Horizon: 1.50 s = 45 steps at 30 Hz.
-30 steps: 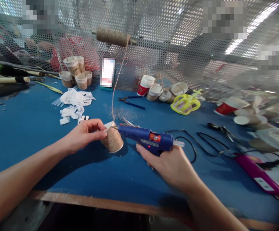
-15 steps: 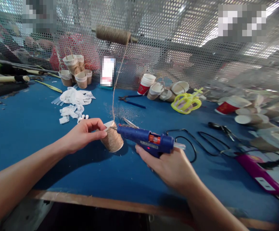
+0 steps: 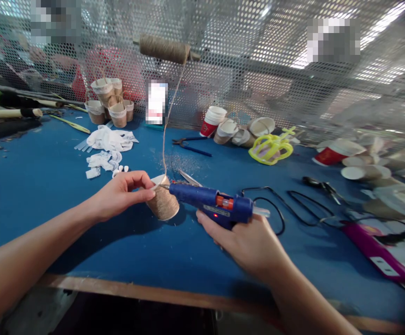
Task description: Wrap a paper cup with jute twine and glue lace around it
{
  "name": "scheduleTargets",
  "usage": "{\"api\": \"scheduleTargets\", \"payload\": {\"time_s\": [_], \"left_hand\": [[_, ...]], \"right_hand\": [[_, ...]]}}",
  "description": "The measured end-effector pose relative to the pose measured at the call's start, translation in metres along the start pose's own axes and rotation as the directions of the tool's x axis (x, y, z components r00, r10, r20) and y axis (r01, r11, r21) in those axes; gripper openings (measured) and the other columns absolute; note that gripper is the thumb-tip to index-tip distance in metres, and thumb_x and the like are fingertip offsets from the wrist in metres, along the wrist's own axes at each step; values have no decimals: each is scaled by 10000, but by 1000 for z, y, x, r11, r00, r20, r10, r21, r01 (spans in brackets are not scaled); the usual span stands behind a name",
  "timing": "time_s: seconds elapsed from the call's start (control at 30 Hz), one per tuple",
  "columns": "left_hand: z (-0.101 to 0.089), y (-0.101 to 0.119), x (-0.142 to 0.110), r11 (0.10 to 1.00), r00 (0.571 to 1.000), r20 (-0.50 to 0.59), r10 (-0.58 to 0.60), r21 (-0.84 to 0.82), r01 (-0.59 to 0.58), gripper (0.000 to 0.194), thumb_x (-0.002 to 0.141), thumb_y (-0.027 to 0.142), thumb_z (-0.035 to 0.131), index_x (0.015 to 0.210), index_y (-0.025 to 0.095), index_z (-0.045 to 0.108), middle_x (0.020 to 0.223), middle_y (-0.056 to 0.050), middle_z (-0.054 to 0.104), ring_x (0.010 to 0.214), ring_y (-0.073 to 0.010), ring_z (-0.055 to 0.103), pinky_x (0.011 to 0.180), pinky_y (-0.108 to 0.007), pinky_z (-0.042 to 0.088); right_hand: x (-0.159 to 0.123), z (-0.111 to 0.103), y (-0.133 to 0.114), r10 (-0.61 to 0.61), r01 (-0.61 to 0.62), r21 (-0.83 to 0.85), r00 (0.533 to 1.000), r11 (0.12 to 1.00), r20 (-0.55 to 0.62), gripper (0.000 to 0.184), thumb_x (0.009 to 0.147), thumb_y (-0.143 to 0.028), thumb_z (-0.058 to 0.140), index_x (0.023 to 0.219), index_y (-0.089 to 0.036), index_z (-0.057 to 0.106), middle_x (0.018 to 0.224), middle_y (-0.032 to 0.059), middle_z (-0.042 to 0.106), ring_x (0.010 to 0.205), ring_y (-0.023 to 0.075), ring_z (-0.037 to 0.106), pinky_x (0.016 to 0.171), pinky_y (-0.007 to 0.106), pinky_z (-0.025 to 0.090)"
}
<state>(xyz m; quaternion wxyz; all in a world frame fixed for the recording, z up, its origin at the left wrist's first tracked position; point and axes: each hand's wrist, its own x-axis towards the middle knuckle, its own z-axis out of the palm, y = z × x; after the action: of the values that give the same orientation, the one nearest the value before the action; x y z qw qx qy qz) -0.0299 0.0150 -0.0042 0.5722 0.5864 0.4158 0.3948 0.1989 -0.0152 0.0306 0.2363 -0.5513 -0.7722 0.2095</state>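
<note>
Pinched at its rim by my left hand (image 3: 127,193), a paper cup (image 3: 165,203) wrapped in brown twine tilts above the blue table. My right hand (image 3: 246,239) is closed round the grip of a blue glue gun (image 3: 211,199), whose small red light is lit. The gun's metal nozzle points left and meets the cup near its rim; the exact contact is too small to make out. From a twine spool (image 3: 164,49) on the mesh, a strand of twine (image 3: 165,139) runs down to the cup's rim. Scissors (image 3: 189,177) lie partly hidden behind the gun.
Pliers (image 3: 192,145) lie beyond the cup. White lace pieces (image 3: 110,139) are at the left, before several finished twine cups (image 3: 118,115). Along the mesh stand paper cups (image 3: 213,121) and a yellow crown-shaped item (image 3: 271,150). A black cord (image 3: 302,218) and purple power strip (image 3: 380,253) lie right.
The view has shifted very slightly. Both hands, the cup and the glue gun hold nearly the same position, with the nozzle creeping a little left along the rim.
</note>
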Motion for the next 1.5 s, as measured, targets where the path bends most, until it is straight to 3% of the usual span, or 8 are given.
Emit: {"api": "scheduleTargets", "payload": {"time_s": [0.13, 0.33, 0.57, 0.87, 1.07, 1.2, 1.5], "left_hand": [[-1, -2, 0, 1000, 1000, 7, 9, 22, -9, 179, 695, 267, 655, 647, 153, 525, 693, 2, 593, 665, -119, 518, 649, -248, 377], [-1, -3, 0, 1000, 1000, 10, 4, 9, -4, 168, 695, 252, 654, 644, 159, 524, 703, 4, 602, 676, -122, 529, 672, -254, 396], [-1, -1, 0, 1000, 1000, 18, 4, 6, -4, 173, 683, 259, 663, 645, 158, 527, 698, 0, 602, 693, -132, 539, 683, -263, 400], [-1, -1, 0, 999, 999, 46, -9, -42, 11, 191, 697, 245, 664, 631, 155, 509, 816, -22, 635, 788, -145, 564, 720, -264, 415], [-1, -1, -1, 996, 992, 122, 22, -90, -12, 171, 739, 232, 641, 644, 151, 524, 987, -52, 651, 876, -149, 576, 740, -257, 426], [-3, -2, -1, 998, 993, 117, 32, -56, -26, 161, 753, 216, 632, 651, 152, 526, 1081, -72, 638, 969, -169, 570, 796, -274, 406], [-4, -2, -1, 998, 992, 119, 34, -65, -27, 177, 746, 250, 650, 657, 150, 532, 1098, -95, 631, 1035, -214, 555, 826, -321, 410]], "right_hand": [[0, 6, -4, 60, -58, 44, 997, 997, -42, 192, 738, -307, 531, 575, -214, 571, 400, -34, 463, 355, 110, 427, 367, 245, 334], [5, -1, -5, 10, -8, 70, 1000, 998, -22, 99, 696, -259, 562, 606, -233, 595, 375, -47, 436, 370, 120, 437, 381, 245, 340], [7, 0, -5, 27, -19, 136, 998, 991, -56, 147, 730, -244, 507, 586, -231, 538, 492, -19, 546, 450, 138, 519, 473, 262, 452], [1, 4, -4, 87, -79, 167, 995, 983, -39, 244, 728, -259, 560, 500, -234, 477, 370, -46, 485, 370, 130, 494, 369, 250, 403], [3, 3, -2, 107, -100, 157, 994, 983, -38, 207, 735, -250, 558, 533, -233, 519, 366, -53, 491, 333, 121, 468, 364, 257, 400], [1, 4, -3, 109, -101, 178, 993, 979, -36, 207, 729, -248, 573, 531, -237, 512, 368, -52, 493, 343, 125, 481, 350, 253, 385], [2, 4, -3, 114, -106, 149, 992, 983, -48, 226, 745, -240, 561, 522, -232, 530, 363, -48, 490, 327, 117, 471, 346, 248, 390]]}}
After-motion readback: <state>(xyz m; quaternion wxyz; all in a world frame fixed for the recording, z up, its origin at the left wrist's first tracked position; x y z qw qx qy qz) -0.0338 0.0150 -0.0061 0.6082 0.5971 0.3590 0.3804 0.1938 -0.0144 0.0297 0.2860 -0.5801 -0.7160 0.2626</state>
